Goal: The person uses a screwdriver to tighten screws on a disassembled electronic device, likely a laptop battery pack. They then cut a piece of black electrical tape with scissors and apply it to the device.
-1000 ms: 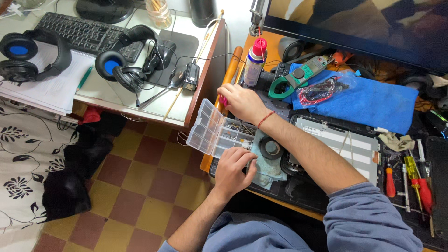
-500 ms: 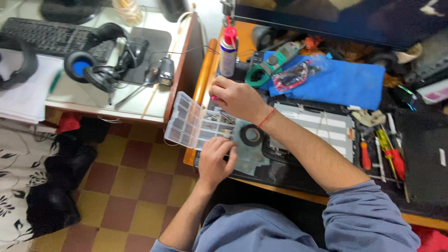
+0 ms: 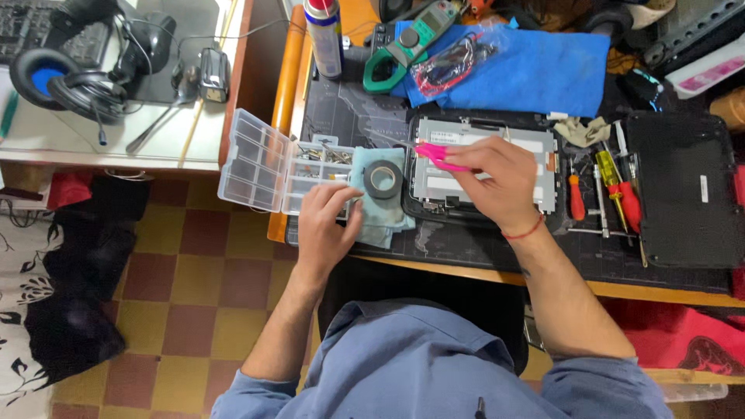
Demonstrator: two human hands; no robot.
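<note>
My right hand (image 3: 497,185) holds pink tweezers (image 3: 436,154) over a grey metal panel of an opened device (image 3: 481,171), tips pointing left. My left hand (image 3: 324,226) rests on the near edge of a clear plastic compartment box (image 3: 264,161) that lies open, hanging partly off the desk edge, with small screws in it. Between the hands a roll of black tape (image 3: 383,178) lies on a pale blue cloth (image 3: 380,217).
Red and yellow screwdrivers (image 3: 621,194) lie right of the panel, then a black case (image 3: 683,190). A blue cloth (image 3: 543,74), a green clamp meter (image 3: 403,50) and a spray can (image 3: 323,35) sit at the back. Headphones (image 3: 62,81) are on the left desk.
My right hand left the compartment box and moved right over the metal panel with the pink tweezers. The view shifted left and down; my left hand stayed at the box.
</note>
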